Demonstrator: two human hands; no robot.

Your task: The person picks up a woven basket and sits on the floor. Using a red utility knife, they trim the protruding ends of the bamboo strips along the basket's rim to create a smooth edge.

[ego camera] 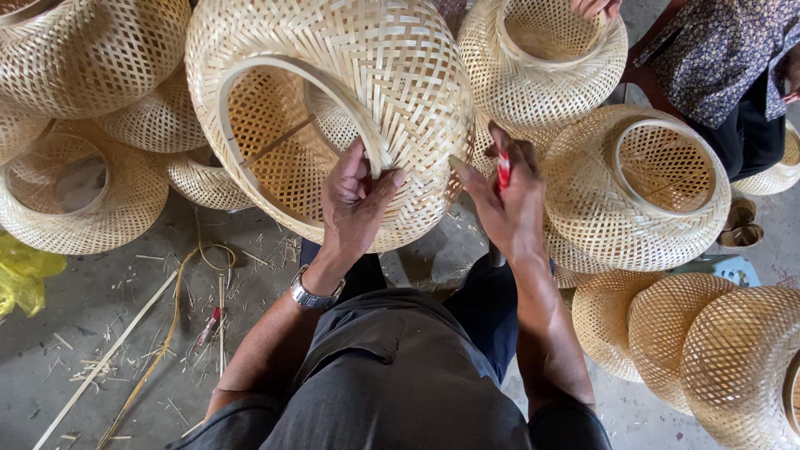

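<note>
A large woven bamboo lampshade [392, 75] lies tilted in front of me, its round opening facing down-left. My left hand [354, 204] pinches the pale rim strip [275, 68] at the opening's lower right edge. My right hand [504, 200] sits just right of it, closed around a small red-handled tool [503, 171], with the thumb stretched toward the woven wall. A metal watch [315, 296] is on my left wrist.
Several more woven bamboo shades crowd around: at upper left [92, 50], at left [79, 196], at top right [542, 58], at right [637, 192] and a stack at lower right [708, 350]. Another person's patterned sleeve [717, 50] is at top right. Bamboo strips and scraps [150, 333] litter the concrete floor.
</note>
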